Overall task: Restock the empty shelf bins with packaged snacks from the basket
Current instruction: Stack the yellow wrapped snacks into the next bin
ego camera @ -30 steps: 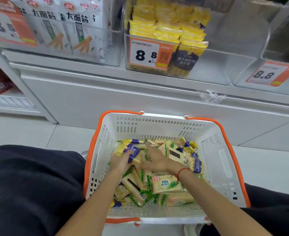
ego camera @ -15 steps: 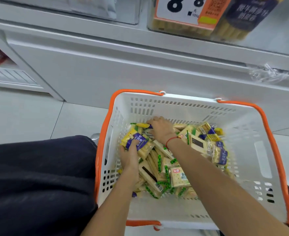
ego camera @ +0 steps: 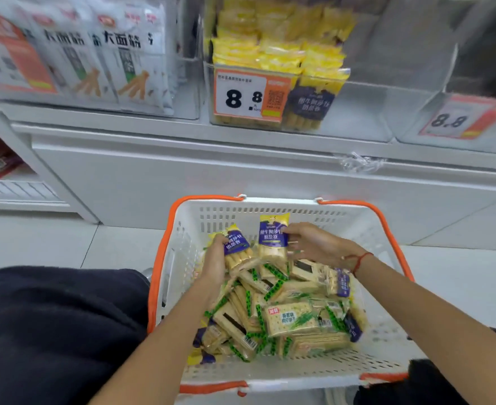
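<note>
L hand (ego camera: pixel 216 260): fingers clamped on egg-roll pack (ego camera: pixel 236 247), basket (ego camera: pixel 387 366) far-left corner.
R hand (ego camera: pixel 314 244): pinches upright egg-roll pack #2 (ego camera: pixel 273 233), far edge.

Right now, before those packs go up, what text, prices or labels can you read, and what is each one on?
"8.8": orange-bordered price tag on the bin of yellow packs.
"8.8": price tag on the bin to the right, blurred.
"大面筋": white bags in the left bin.
"香葱味 梳打饼干": cracker pack in the basket.
Purple labels on the packs held by the left hand and right hand: too blurred to read.
Far-left price tag: unreadable.
</note>
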